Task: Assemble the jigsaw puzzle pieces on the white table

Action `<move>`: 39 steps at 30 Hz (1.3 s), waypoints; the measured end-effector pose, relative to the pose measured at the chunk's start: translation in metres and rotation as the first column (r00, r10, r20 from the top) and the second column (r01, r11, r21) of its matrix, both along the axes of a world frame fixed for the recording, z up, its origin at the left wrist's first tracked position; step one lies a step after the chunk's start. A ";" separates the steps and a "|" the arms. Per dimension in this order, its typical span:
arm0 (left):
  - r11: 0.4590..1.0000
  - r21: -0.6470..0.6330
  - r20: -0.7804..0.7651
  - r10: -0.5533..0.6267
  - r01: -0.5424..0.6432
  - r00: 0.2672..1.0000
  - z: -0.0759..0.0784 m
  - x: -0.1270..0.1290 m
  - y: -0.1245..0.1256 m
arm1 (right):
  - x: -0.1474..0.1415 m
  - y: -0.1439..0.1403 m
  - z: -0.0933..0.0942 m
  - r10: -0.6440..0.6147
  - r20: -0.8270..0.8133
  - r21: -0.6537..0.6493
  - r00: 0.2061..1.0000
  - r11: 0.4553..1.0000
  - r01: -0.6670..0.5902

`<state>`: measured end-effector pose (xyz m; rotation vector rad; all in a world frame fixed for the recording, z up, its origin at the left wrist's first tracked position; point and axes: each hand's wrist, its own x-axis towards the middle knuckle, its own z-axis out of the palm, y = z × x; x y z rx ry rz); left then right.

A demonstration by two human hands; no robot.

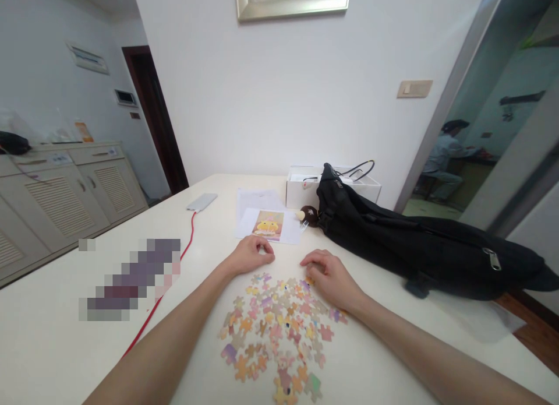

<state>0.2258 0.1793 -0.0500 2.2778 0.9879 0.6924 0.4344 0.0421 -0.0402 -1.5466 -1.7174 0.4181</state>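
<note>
Puzzle pieces [279, 329]: loose heap, near centre of the worktop [65, 335], most lying flat, a few overlapping.

Risk, as I judge it: pieces at the heap's right edge lie just beside my right forearm; a sweep of that arm could scatter them towards the worktop's near edge. The red cable [174, 265] runs well left of the heap, little threat.

Left hand [250, 254]: at the heap's far edge, fingers curled under, resting on the worktop. I cannot tell whether its grip holds a piece.

Right hand [329, 277]: on the heap's far right corner, fingers bent close, tips touching pieces. Grip narrow; whether it pinches one I cannot tell.

Also present: picture sheet [268, 225] beyond the hands; black bag [419, 242] right; white box [301, 186] far; phone [201, 202] far left.
</note>
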 end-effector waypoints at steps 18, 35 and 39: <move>0.999 0.038 -0.049 -0.020 0.022 0.999 0.002 0.002 -0.007 | 0.001 -0.021 0.018 -0.049 0.008 0.067 0.999 0.997 0.048; 1.000 0.008 -0.020 -0.023 0.023 1.000 -0.005 0.002 -0.002 | -0.026 -0.092 0.070 0.325 0.612 -0.086 0.720 0.933 -0.348; 0.999 0.009 -0.034 -0.038 0.039 0.999 -0.005 0.001 -0.002 | -0.044 -0.111 0.074 0.550 0.438 -0.291 0.711 0.835 -0.467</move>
